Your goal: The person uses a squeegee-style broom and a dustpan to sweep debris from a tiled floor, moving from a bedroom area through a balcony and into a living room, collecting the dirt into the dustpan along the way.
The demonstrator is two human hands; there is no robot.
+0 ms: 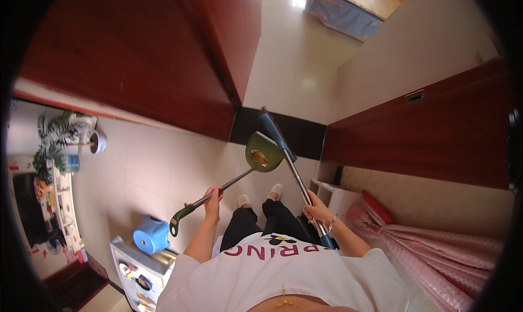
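Observation:
My left hand [212, 203] grips the metal handle of a green long-handled dustpan [267, 146]. Brownish debris [259, 157] lies in the pan, which is too far off to tell exactly what it is. In my right hand [318, 209] is the metal pole of a broom [274, 131] with a blue head and dark bristles. The broom head crosses over the right side of the pan in this view; whether the two touch I cannot tell. Both heads are in front of my feet, by a black threshold strip [248, 124] in a doorway.
Dark red door panels [163, 59] and a door frame [433, 128] flank the doorway. A blue plastic stool [152, 235] stands at left, beside a low table [135, 267]. A potted plant [98, 142] is farther left. A pink curtain [429, 246] hangs at right. Beyond lies a cloth-sided bed [347, 16].

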